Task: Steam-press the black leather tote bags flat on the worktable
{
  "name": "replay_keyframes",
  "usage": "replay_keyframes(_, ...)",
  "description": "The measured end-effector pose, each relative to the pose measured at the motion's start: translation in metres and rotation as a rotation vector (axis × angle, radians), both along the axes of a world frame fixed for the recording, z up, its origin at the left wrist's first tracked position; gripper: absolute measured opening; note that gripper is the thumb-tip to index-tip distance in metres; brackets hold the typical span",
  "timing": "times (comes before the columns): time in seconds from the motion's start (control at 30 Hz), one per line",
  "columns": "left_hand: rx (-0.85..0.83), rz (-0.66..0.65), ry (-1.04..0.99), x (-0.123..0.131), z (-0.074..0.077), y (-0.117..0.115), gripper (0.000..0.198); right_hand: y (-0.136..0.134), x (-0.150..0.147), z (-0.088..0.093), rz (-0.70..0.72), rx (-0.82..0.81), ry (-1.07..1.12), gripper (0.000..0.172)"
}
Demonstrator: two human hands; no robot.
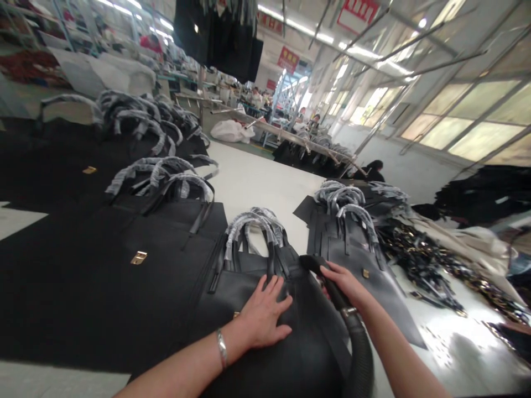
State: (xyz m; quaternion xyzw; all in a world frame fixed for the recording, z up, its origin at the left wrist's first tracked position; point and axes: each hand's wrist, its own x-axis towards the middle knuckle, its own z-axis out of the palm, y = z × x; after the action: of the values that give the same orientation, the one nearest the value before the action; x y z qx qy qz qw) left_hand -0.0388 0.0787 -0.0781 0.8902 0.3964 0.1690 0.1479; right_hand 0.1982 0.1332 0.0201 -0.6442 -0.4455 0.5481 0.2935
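- Head view: left hand point(263, 315) spread, pressed flat on a black leather tote point(311, 342), palm on the tote's middle.
- Tote lies flat on the bench point(253, 188), wrapped handles pointing away, long axis running forward.
- Right hand point(346, 284) closed round a ribbed hose point(360, 348), over the tote's right side.

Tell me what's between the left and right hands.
Head view: the body of a black leather tote bag lies between the left hand and the right hand, which holds a ribbed black hose.
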Motion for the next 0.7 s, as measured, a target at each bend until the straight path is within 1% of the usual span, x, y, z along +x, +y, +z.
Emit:
replay_keyframes(0.07, -0.002, -0.002, 0.002, 0.0, 0.0, 0.0, 0.064, -0.012, 0.007, 0.01, -0.003, -0.003, -0.011, 0.027)
replay_keyframes(0.13, 0.0, -0.002, -0.007, 0.0, -0.001, 0.0, 0.065, -0.03, 0.013, 0.02, 0.01, -0.033, -0.019, 0.033)
replay_keyframes(0.2, 0.003, -0.002, -0.019, -0.001, -0.002, 0.0, 0.065, -0.047, 0.013, 0.023, 0.049, -0.091, -0.021, 0.041)
replay_keyframes(0.23, 0.003, -0.003, -0.024, -0.001, -0.002, 0.0, 0.065, -0.052, 0.011, 0.022, 0.068, -0.121, -0.023, 0.044)
replay_keyframes(0.3, 0.001, -0.008, -0.027, -0.001, -0.002, 0.0, 0.065, -0.053, 0.002, 0.014, 0.091, -0.16, -0.029, 0.047)
replay_keyframes(0.37, -0.001, -0.006, -0.026, -0.002, 0.0, -0.001, 0.064, -0.045, -0.009, 0.006, 0.086, -0.15, -0.036, 0.046)
replay_keyframes(0.43, -0.005, -0.003, -0.019, -0.002, 0.003, -0.001, 0.064, -0.035, -0.016, 0.0, 0.084, -0.124, -0.037, 0.043)
replay_keyframes(0.53, -0.009, 0.0, -0.014, -0.003, 0.004, -0.002, 0.064, -0.032, -0.014, 0.004, 0.105, -0.134, -0.045, 0.045)
replay_keyframes(0.63, 0.001, -0.004, -0.025, -0.003, 0.003, -0.001, 0.064, -0.041, -0.002, 0.014, 0.121, -0.201, -0.049, 0.048)
replay_keyframes(0.7, 0.007, -0.007, -0.032, -0.003, 0.001, -0.001, 0.065, -0.046, 0.0, 0.017, 0.126, -0.225, -0.044, 0.048)
